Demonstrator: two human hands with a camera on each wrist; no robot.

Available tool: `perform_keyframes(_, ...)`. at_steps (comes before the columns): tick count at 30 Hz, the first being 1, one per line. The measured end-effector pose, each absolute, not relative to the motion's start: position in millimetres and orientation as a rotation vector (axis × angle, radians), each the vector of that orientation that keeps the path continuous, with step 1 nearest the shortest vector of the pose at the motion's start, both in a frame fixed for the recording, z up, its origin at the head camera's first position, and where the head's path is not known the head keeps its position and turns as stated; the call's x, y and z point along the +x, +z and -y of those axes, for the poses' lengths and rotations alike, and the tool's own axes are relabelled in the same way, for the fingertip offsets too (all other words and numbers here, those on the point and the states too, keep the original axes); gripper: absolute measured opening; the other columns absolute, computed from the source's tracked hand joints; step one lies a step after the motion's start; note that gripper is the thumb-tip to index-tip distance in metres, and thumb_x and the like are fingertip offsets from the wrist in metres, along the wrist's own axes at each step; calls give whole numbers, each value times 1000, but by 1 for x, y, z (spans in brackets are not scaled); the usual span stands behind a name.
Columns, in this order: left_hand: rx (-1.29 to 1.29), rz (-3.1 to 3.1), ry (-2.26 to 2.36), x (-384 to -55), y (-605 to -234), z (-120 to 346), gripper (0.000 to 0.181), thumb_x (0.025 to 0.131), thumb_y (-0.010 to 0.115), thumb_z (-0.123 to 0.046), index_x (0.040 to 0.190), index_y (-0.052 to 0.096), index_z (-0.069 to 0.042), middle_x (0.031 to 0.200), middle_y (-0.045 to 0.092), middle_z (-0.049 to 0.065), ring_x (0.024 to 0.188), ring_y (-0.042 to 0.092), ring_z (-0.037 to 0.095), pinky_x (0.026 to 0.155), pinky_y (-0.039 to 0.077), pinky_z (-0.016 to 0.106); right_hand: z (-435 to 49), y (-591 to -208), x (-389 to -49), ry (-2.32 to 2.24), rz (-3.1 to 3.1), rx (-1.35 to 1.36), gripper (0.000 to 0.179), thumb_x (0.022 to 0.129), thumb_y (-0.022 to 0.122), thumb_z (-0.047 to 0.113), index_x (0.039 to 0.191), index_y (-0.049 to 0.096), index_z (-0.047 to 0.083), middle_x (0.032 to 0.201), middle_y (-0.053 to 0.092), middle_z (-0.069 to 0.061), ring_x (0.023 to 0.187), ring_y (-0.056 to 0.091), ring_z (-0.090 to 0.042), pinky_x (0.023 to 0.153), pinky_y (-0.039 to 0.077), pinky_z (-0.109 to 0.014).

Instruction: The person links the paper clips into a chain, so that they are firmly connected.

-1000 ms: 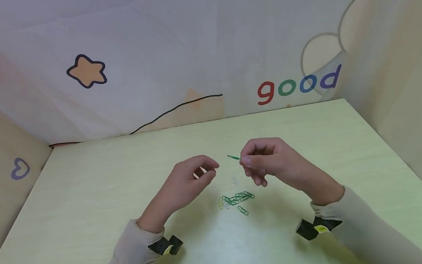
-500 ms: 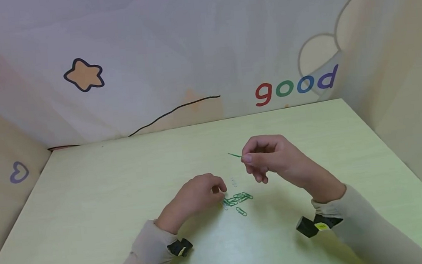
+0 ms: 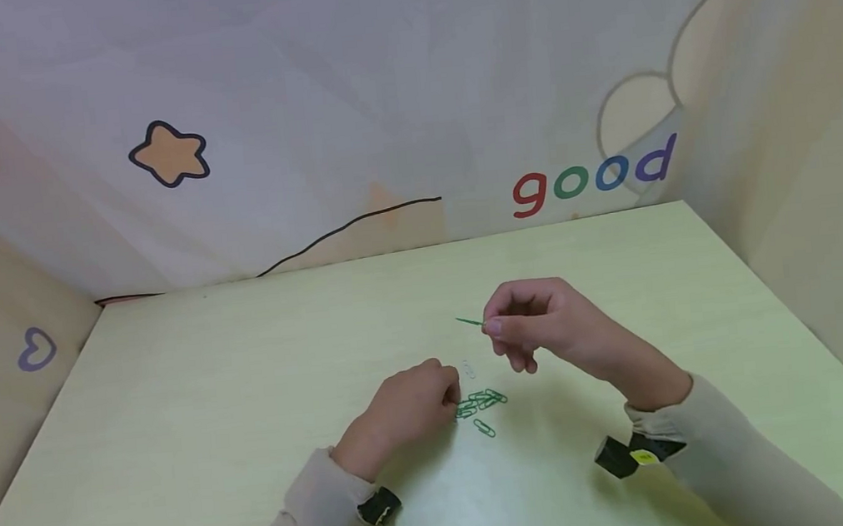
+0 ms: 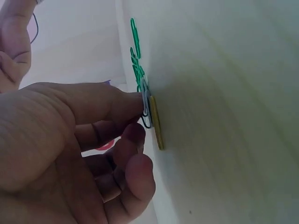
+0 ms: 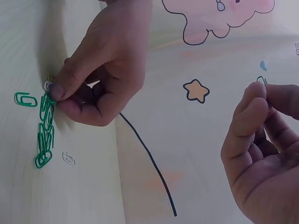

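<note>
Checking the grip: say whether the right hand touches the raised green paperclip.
Touching: the head view shows the right hand pinching one end of the raised green paperclip.

Your long-sleeved left forearm (image 3: pixel 313 506) angles in from the lower left to your bare left wrist (image 3: pixel 358 448). Your left hand (image 3: pixel 413 406) sits lower than your right, its back turned up toward the head camera. The left thumb (image 4: pixel 107 102) stretches forward while the lower fingers (image 4: pixel 140 177) curl in beneath it; whether the tips close fully is hard to tell. Your right forearm (image 3: pixel 738 444) slants in from the lower right. Your right hand (image 3: pixel 535 316) is held higher, the right thumb (image 3: pixel 521 329) and index finger (image 3: pixel 501 296) meeting in a pinch, the remaining fingers loosely curled below.
</note>
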State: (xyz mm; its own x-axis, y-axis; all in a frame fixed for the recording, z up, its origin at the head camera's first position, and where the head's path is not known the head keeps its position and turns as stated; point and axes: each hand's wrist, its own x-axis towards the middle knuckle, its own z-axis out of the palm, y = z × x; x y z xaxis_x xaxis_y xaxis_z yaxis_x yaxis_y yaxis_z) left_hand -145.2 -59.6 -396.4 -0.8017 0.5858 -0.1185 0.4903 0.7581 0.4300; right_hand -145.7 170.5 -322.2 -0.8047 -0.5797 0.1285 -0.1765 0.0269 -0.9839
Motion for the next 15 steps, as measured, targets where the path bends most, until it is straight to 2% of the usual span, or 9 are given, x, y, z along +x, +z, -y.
perform_keyframes(4, 872, -2708, 673, -149, -391, 66, 16, 90, 61, -4, 82, 59, -18, 80, 52, -5, 70, 49, 11, 61, 43, 26, -171, -323, -148, -1805, -2059, -785, 8, 99, 62, 7, 94, 64, 2, 79, 60, -17, 59, 57, -26, 53, 52, -31)
perform_keyframes(7, 864, -2660, 860, -153, -382, 75, 14, 93, 60, -7, 86, 59, -19, 81, 57, -7, 74, 53, 11, 66, 47, 27, -171, -323, -149, -1774, -2103, -787, 6, 99, 62, 7, 94, 65, 4, 79, 60, -17, 60, 58, -27, 54, 53, -31)
perform_keyframes(9, 857, -2603, 1015, -154, -374, 80, 12, 95, 59, -6, 90, 61, -17, 84, 62, -6, 78, 56, 11, 70, 50, 30, -170, -323, -149, -1756, -2122, -779, 6, 99, 62, 6, 94, 66, 5, 80, 59, -21, 61, 59, -28, 54, 53, -31)
perform_keyframes(15, 923, -2552, 1382, -154, -355, 92, 13, 98, 62, -6, 100, 70, -16, 99, 66, -5, 87, 60, 10, 80, 53, 34, -164, -323, -147, -1710, -2160, -795, 6, 98, 62, 6, 94, 65, 3, 81, 57, -24, 61, 57, -35, 55, 53, -33)
